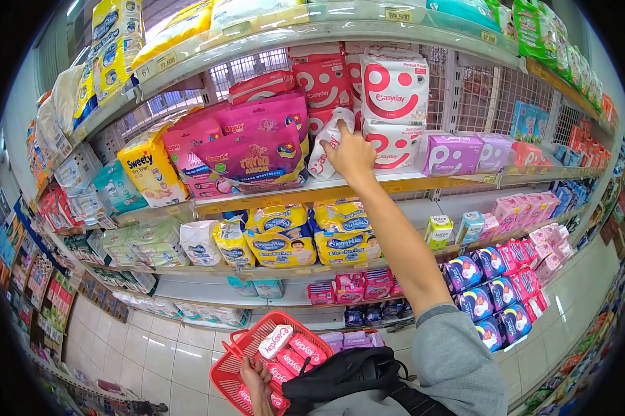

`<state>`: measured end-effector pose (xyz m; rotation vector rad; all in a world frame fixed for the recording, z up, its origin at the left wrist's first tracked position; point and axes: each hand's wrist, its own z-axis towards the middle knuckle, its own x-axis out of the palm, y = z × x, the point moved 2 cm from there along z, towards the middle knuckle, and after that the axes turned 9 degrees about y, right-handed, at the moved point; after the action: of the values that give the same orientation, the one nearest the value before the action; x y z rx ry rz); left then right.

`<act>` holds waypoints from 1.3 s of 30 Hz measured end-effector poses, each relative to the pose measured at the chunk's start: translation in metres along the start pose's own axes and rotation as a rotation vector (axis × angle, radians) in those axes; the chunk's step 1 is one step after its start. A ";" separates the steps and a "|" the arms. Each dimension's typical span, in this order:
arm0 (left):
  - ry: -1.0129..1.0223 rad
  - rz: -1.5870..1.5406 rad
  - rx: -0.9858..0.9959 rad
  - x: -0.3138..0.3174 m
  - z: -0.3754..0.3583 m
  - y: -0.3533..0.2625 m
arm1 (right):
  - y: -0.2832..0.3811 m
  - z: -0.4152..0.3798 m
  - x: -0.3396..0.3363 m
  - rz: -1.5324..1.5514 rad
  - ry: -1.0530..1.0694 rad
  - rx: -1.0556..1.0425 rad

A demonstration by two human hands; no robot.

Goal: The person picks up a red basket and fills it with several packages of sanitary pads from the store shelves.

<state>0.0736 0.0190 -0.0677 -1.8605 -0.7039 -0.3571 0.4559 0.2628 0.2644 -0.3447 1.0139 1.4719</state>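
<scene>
My right hand [352, 154] is stretched out to the middle shelf, its fingers closed on a crumpled white Easyday pack [319, 158] that leans to the left. Beside it on the right stand two stacked white Easyday period pants packs [394, 87]; red Easyday packs [319, 80] are behind. Low at my front, my left hand [256, 372] is wrapped round the handle of a red shopping basket [219, 378]. Several pink Easyday packs [305, 349] and a white one [276, 340] lie in the basket.
Left of my right hand are pink-purple menstrual pants packs [257, 159] and a yellow Sweety pack [150, 166]. Purple boxes [453, 154] stand to the right. Yellow MamyPoko packs [281, 246] fill the shelf below. A black bag [344, 378] hangs across my front, overlapping the basket.
</scene>
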 end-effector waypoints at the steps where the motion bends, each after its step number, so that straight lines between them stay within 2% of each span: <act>1: 0.003 0.000 0.004 0.000 0.000 -0.001 | -0.001 0.000 0.002 0.036 -0.017 -0.024; 9: -0.013 -0.013 -0.007 -0.003 0.003 -0.004 | -0.010 -0.007 0.004 0.257 -0.138 -0.242; 11: 0.020 -0.018 0.003 -0.004 0.004 -0.003 | -0.010 -0.015 -0.010 0.354 -0.315 -0.356; 16: 0.022 0.012 0.000 0.004 0.006 -0.010 | -0.018 -0.059 -0.058 0.568 -0.279 -0.350; 18: 0.010 0.079 0.008 0.011 0.006 -0.015 | -0.028 -0.084 -0.077 0.618 -0.347 -0.373; 20: 0.062 0.073 0.009 0.022 0.003 -0.025 | -0.041 -0.114 -0.094 0.762 -0.251 -0.229; 21: 0.066 0.068 -0.003 0.029 0.001 -0.031 | -0.050 -0.126 -0.100 0.739 -0.368 -0.355; 22: 0.065 0.064 -0.018 0.034 -0.001 -0.035 | -0.052 -0.143 -0.109 0.838 -0.352 -0.279; 23: 0.083 0.073 -0.018 0.037 -0.003 -0.037 | -0.062 -0.155 -0.112 0.954 -0.313 -0.242; 25: 0.114 0.090 -0.015 0.043 -0.007 -0.041 | -0.082 -0.173 -0.118 0.936 -0.218 -0.227; 26: 0.133 0.097 -0.011 0.047 -0.010 -0.043 | -0.096 -0.180 -0.111 1.063 -0.113 -0.192; 28: 0.179 0.079 0.000 0.051 -0.012 -0.044 | -0.101 -0.195 -0.090 1.164 0.153 -0.217; 30: 0.212 0.051 0.019 0.058 -0.016 -0.049 | -0.080 -0.212 -0.049 1.231 0.350 -0.144; 32: 0.251 0.076 0.031 0.065 -0.019 -0.055 | -0.070 -0.232 0.007 1.195 0.735 0.092; 34: 0.279 0.079 0.047 0.068 -0.021 -0.060 | -0.048 -0.250 0.057 1.263 0.998 0.167; 36: 0.301 0.105 0.047 0.071 -0.026 -0.065 | -0.036 -0.265 0.095 1.382 1.093 0.304; 39: 0.285 0.152 0.059 0.074 -0.030 -0.067 | -0.024 -0.275 0.131 1.381 1.183 0.413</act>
<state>0.0926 0.0311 0.0338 -1.7497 -0.3728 -0.4855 0.3553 0.1401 0.0032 -0.1588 2.8367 2.1572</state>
